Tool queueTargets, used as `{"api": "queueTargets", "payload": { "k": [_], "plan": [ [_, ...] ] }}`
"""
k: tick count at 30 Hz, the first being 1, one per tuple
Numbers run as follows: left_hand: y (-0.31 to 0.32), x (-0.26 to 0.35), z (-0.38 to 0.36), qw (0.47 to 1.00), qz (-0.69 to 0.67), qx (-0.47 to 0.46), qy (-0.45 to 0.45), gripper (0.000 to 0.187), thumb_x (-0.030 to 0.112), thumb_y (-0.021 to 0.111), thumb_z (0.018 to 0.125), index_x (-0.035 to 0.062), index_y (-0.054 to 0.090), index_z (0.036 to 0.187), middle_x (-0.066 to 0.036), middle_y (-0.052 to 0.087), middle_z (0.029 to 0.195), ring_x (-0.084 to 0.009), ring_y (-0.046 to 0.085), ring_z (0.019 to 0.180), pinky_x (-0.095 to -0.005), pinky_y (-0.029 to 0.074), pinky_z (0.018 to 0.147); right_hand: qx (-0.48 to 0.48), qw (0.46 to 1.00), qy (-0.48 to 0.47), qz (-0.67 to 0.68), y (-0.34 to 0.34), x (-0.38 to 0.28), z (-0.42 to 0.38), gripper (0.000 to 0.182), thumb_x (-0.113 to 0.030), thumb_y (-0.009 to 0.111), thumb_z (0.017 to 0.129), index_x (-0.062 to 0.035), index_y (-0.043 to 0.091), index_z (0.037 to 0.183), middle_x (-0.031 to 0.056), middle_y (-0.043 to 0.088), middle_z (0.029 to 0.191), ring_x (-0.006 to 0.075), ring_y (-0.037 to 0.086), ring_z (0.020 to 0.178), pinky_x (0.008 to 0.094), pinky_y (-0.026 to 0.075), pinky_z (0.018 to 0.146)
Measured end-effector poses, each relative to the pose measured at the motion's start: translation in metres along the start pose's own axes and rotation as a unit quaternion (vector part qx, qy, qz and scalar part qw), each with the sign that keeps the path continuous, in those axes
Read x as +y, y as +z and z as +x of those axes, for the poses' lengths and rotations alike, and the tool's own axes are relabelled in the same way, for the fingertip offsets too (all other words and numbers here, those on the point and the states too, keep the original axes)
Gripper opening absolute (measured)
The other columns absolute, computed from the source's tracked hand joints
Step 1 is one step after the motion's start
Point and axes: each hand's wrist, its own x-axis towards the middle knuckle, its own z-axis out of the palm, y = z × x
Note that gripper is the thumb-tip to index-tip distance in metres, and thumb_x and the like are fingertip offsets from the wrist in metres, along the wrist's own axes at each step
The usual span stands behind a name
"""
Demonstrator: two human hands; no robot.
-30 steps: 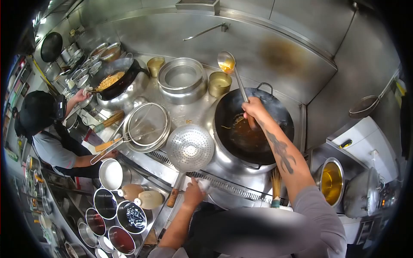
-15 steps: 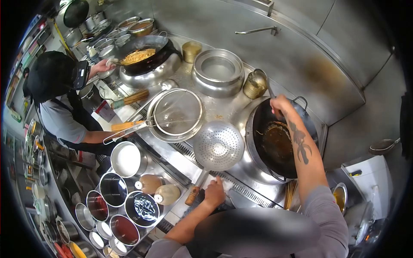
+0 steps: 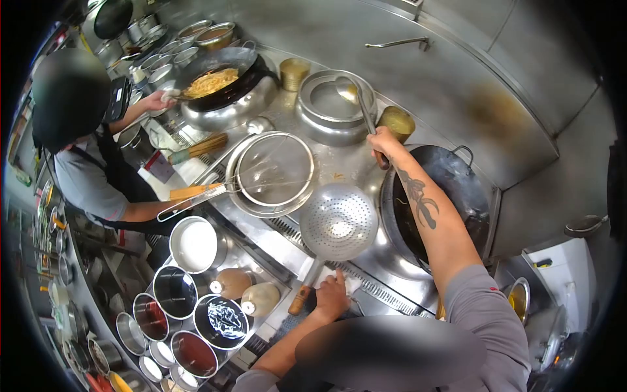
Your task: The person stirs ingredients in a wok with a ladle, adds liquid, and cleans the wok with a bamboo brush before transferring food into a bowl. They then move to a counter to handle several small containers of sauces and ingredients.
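Note:
My right hand [image 3: 384, 145] is closed round the handle of a ladle [image 3: 362, 104], whose bowl hangs over the round steel pot [image 3: 333, 121] at the back centre. Beneath and beside my forearm sits a dark wok [image 3: 460, 186] with a little smoke or steam in it. My left hand [image 3: 332, 297] is at the counter's front edge, right of the wooden handle of a perforated strainer [image 3: 339, 222]. A whitish cloth [image 3: 351, 282] lies by its fingers; its grip is partly hidden.
A co-worker [image 3: 88, 144] at the left holds a wok of noodles [image 3: 212, 83]. A mesh sieve [image 3: 274, 170] rests on a bowl. Several sauce pots, including a red one [image 3: 194, 354], and two bottles stand front left. A gold tin [image 3: 396, 123] is behind my right hand.
My right hand has moved left and back with the ladle, from over the wok and tin to the steel pot. The view has shifted slightly. The co-worker's head has moved a little.

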Motion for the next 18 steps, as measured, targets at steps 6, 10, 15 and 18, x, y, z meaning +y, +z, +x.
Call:
{"api": "queueTargets", "payload": {
  "k": [6,10,15,18],
  "plan": [
    [-0.040,0.000,-0.015,0.998,-0.025,-0.054,-0.008,0.098,0.039,0.074,0.067,-0.0042,0.027,0.141,-0.018,0.049,0.109,-0.0308,0.059,0.091,-0.0377,0.054,0.072,-0.247,0.688,0.123,0.671,0.002,-0.001,0.015,0.013,-0.005,0.059,0.076,-0.0047,0.054,0.063,0.0035,0.056,0.066,0.0134,0.054,0.058,0.0283,0.040,0.050],
    [-0.069,0.004,-0.020,1.000,-0.002,0.006,0.014,0.093,0.039,0.072,0.069,-0.0049,0.030,0.139,-0.020,0.049,0.115,-0.0317,0.059,0.091,-0.0383,0.054,0.071,-0.291,0.564,0.133,0.761,-0.020,0.001,-0.004,0.012,-0.004,0.057,0.080,0.0036,0.051,0.088,0.0039,0.055,0.082,0.0096,0.056,0.062,0.0249,0.039,0.053],
    [-0.115,0.005,0.019,0.977,-0.185,0.080,0.064,0.067,0.032,0.066,0.080,-0.0071,0.043,0.128,-0.026,0.060,0.099,-0.0373,0.060,0.086,-0.0422,0.051,0.074,-0.290,0.561,0.088,0.771,-0.069,0.004,-0.081,0.037,-0.007,0.050,0.086,0.0170,0.039,0.112,0.0068,0.053,0.082,0.0090,0.057,0.061,0.0262,0.042,0.050],
    [-0.144,0.020,0.066,0.930,-0.343,0.101,0.091,0.047,0.029,0.057,0.088,-0.0062,0.054,0.119,-0.024,0.064,0.095,-0.0354,0.063,0.089,-0.0414,0.050,0.073,-0.291,0.578,0.078,0.758,-0.104,0.002,-0.142,0.033,-0.010,0.048,0.087,0.0109,0.043,0.112,0.0029,0.053,0.081,0.0078,0.055,0.060,0.0245,0.041,0.050]
  ]
}}
